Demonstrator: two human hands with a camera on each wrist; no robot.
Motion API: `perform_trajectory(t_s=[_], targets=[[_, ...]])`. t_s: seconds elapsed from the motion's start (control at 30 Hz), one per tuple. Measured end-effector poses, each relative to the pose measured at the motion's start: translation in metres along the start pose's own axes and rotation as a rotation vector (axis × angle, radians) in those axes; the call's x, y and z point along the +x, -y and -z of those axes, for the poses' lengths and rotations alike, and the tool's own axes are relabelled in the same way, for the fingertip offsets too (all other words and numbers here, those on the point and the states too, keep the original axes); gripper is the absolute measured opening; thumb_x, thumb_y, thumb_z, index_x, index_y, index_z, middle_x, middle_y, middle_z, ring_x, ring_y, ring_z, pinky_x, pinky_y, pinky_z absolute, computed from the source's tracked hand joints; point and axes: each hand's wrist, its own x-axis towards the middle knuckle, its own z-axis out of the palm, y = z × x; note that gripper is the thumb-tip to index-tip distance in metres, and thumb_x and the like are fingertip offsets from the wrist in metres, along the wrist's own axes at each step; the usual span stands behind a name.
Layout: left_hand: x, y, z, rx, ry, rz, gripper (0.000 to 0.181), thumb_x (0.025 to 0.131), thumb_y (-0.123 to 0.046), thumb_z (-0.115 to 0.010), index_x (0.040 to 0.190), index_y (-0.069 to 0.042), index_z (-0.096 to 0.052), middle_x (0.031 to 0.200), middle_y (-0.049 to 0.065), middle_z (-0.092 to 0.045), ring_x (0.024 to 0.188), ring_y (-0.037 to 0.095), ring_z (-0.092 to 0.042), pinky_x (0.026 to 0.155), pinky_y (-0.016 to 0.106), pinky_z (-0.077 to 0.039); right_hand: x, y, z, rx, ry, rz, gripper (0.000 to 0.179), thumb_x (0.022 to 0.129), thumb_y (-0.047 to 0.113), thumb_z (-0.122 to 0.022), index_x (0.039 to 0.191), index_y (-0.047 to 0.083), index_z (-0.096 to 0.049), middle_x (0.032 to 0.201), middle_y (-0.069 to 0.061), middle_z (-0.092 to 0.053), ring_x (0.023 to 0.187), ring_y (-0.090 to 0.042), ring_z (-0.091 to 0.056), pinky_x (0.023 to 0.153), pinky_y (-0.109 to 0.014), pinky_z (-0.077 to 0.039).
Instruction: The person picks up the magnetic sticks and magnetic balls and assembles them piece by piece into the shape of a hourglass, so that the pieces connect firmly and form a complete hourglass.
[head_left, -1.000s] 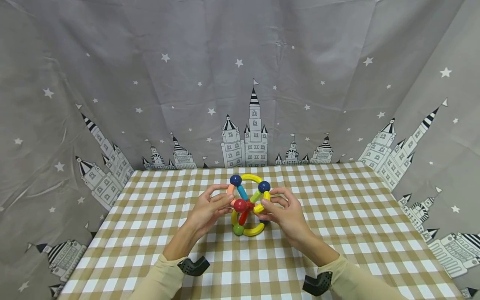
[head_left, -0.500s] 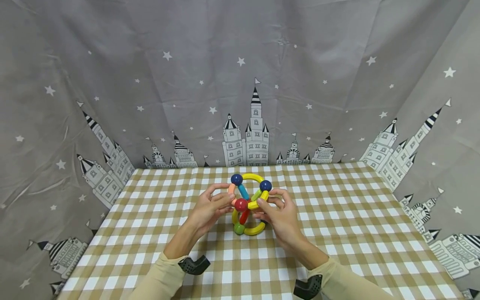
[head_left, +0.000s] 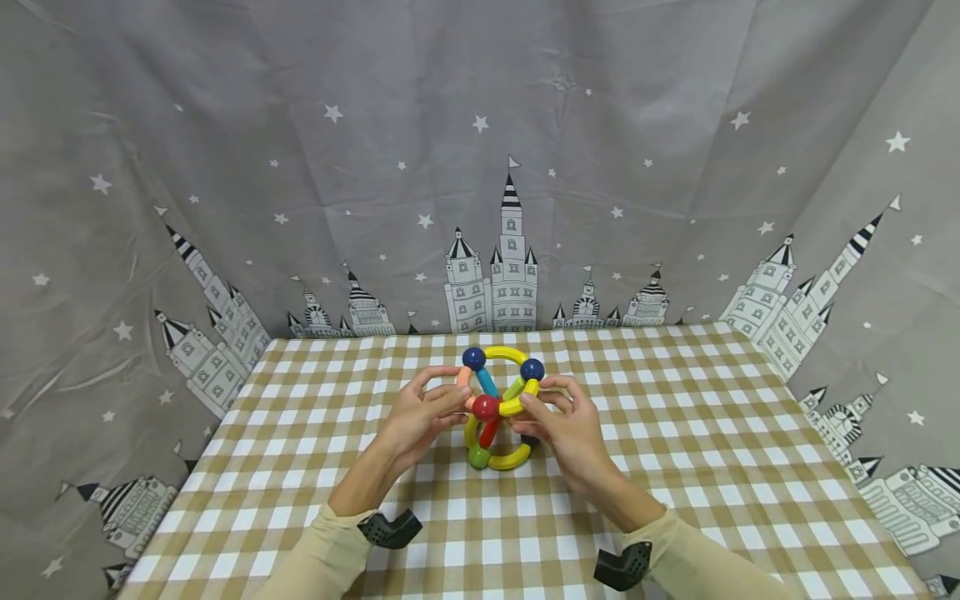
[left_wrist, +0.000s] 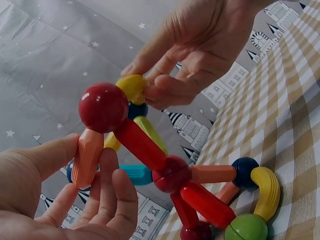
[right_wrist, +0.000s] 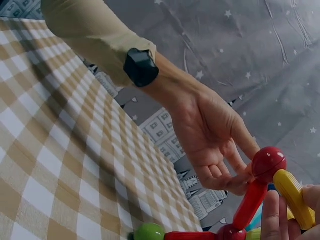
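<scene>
A magnetic stick-and-ball model of rods and balls stands on the table. My left hand pinches a peach curved rod at its upper near left side. The upper red ball sits on that rod's end and on a straight red rod. From the right, my right hand pinches a yellow curved rod, one end of which meets the red ball. Two blue balls with a yellow arc between them form the far upper side. Fingers partly hide the lower right.
A brown and white checked cloth covers the table. Behind and at both sides hangs a grey curtain printed with castles and stars. A lower green ball and yellow arc lie near the cloth.
The right hand has swung the yellow curved rod's free end leftward onto the red ball. Since half a second ago, both hands have barely shifted. The left hand keeps hold of the peach rod.
</scene>
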Motion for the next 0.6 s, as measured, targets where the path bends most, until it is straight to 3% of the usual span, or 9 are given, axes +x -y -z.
perform_trajectory(t_s=[0.6], targets=[[-0.006,-0.002,-0.018,0.017,-0.067,-0.050,0.046,0.094,-0.006,-0.075,0.131,-0.007,-0.050,0.094,0.008,-0.074,0.082,0.019,-0.071,0.082,0.039,-0.059,0.008,0.007,0.014,-0.084,0.021,-0.048,0.038,0.098,0.013,-0.071,0.128,0.003,-0.049,0.110,-0.017,-0.068,0.088,-0.026,-0.075,0.082,-0.037,-0.060]])
